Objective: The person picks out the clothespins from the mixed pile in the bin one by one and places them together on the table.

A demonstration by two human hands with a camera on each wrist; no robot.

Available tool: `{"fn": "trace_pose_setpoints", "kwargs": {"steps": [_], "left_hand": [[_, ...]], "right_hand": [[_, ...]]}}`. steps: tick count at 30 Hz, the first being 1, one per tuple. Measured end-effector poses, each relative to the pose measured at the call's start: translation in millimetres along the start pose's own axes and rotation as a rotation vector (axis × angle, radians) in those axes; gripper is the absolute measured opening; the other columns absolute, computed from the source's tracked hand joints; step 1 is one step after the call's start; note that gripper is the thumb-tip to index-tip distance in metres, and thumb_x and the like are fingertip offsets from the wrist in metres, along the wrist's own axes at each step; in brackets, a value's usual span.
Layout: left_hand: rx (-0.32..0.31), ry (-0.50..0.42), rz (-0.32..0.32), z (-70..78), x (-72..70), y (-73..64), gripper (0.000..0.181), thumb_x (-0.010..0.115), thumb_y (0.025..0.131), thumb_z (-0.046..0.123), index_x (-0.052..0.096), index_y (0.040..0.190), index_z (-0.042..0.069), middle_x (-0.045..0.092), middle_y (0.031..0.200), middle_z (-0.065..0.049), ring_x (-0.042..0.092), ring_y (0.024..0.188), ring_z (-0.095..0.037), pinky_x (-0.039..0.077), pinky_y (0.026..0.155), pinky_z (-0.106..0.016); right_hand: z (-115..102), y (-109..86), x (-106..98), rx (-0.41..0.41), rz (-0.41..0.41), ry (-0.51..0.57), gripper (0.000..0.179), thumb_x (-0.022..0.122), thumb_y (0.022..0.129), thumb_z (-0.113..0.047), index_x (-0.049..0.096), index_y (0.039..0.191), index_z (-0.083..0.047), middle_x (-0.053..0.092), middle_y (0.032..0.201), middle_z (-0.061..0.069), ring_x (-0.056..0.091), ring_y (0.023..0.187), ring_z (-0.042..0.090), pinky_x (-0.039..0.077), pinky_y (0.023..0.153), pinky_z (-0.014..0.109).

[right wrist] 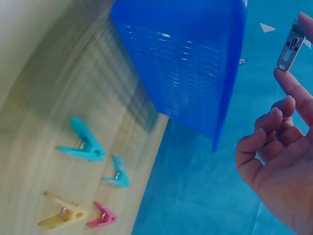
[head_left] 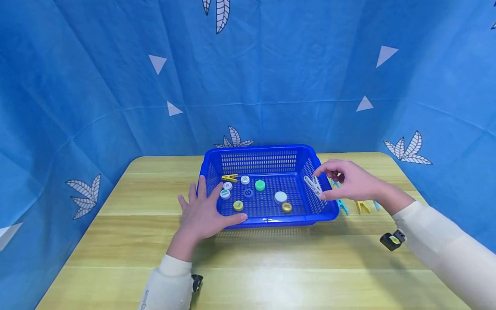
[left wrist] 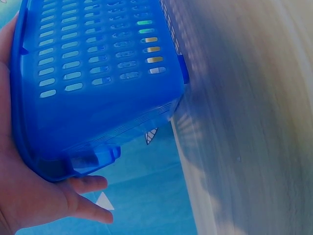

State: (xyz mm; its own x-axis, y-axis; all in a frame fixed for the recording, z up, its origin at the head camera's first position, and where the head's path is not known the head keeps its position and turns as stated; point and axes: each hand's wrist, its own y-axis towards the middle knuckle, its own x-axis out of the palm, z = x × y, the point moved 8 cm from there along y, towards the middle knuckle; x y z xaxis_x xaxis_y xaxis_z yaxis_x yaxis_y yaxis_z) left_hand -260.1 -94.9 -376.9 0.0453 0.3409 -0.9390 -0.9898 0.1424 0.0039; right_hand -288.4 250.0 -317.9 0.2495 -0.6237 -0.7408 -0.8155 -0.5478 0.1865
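Note:
A blue plastic basket [head_left: 267,221] stands on the table with several bottle caps inside, among them a green cap [head_left: 260,185] and a white cap [head_left: 280,197]. A yellow clothespin [head_left: 230,178] lies at its back left. My left hand [head_left: 201,213] rests on the basket's front left corner, fingers spread and the thumb lying along the front rim. Over the right side of the basket, my right hand [head_left: 348,181] pinches a white clothespin [head_left: 313,185] between thumb and forefinger. That clothespin looks greyish in the right wrist view, and the other fingers curl loosely below it.
Just right of the basket, several clothespins lie on the wooden table [head_left: 271,275]: a blue clothespin [right wrist: 83,142], a smaller blue clothespin [right wrist: 117,172], a yellow clothespin [right wrist: 63,213] and a pink clothespin [right wrist: 102,215]. A blue patterned curtain [head_left: 259,73] hangs behind.

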Motion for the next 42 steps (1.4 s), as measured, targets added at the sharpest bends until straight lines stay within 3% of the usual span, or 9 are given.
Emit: {"fn": "trace_pose_setpoints", "kwargs": {"steps": [11,19,26,36,42], "left_hand": [[0.001,-0.010,-0.008,-0.1,0.5,-0.3,0.129,0.050,0.058,0.099,0.032,0.158,0.020,-0.007,0.164,-0.022,-0.007,0.145,-0.052,-0.008,0.102,-0.078],[0.002,-0.021,-0.012,-1.0,0.6,-0.7,0.129,0.050,0.059,0.099,0.033,0.158,0.019,-0.007,0.164,-0.022,-0.008,0.145,-0.052,-0.011,0.101,-0.077],[0.007,-0.022,-0.012,-0.2,0.3,-0.9,0.128,0.050,0.060,0.098,0.033,0.158,0.018,-0.007,0.164,-0.023,-0.007,0.145,-0.053,-0.011,0.101,-0.077],[0.012,-0.016,-0.011,1.0,-0.7,-1.2,0.128,0.050,0.060,0.098,0.033,0.158,0.018,-0.006,0.164,-0.023,-0.006,0.145,-0.053,-0.008,0.101,-0.078],[0.010,-0.020,-0.012,1.0,-1.3,-1.6,0.128,0.050,0.060,0.098,0.033,0.158,0.018,-0.006,0.164,-0.024,-0.007,0.145,-0.053,-0.008,0.101,-0.079]], "right_hand": [[11.1,-37.2,4.1,-0.001,0.006,0.023,0.039,0.088,0.077,-0.021,0.068,0.110,-0.018,0.047,0.079,0.002,0.045,0.067,0.017,0.039,0.057,0.030],[13.6,-60.8,6.2,-0.048,0.057,0.043,0.042,0.090,0.074,-0.015,0.068,0.111,-0.017,0.045,0.079,0.005,0.041,0.064,0.023,0.037,0.055,0.033],[22.1,-81.0,7.0,-0.011,0.071,0.077,0.044,0.089,0.073,-0.009,0.066,0.110,-0.016,0.044,0.079,0.006,0.042,0.064,0.023,0.037,0.054,0.033],[37.1,-100.8,18.4,0.051,0.060,0.092,0.044,0.090,0.074,-0.013,0.066,0.111,-0.018,0.046,0.080,0.003,0.044,0.065,0.024,0.038,0.053,0.032],[49.3,-108.4,31.4,0.075,0.029,0.086,0.041,0.090,0.074,-0.017,0.066,0.108,-0.021,0.045,0.077,0.012,0.042,0.062,0.025,0.037,0.053,0.028]]}}
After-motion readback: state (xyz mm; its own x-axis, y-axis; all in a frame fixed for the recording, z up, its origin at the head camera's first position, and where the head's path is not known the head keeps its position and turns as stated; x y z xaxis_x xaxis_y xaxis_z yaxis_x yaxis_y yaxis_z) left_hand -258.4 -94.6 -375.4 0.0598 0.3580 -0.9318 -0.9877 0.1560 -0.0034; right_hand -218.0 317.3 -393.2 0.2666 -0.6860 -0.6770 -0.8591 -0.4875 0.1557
